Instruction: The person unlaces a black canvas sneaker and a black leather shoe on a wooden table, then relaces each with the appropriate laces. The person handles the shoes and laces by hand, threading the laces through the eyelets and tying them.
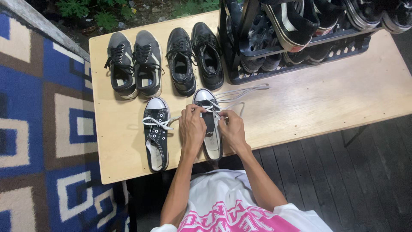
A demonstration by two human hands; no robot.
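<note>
No packages, signs or screens in view. Only label-like items: small pale insole tags inside grey sneakers [134, 64] at table's back left, and light tag strip on tongue of black canvas sneaker [209, 124] at table's front edge, partly hidden; too small to tell more.

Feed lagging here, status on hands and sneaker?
Both hands, left hand and right hand, on white laces of black sneaker. Nothing blocking.
</note>
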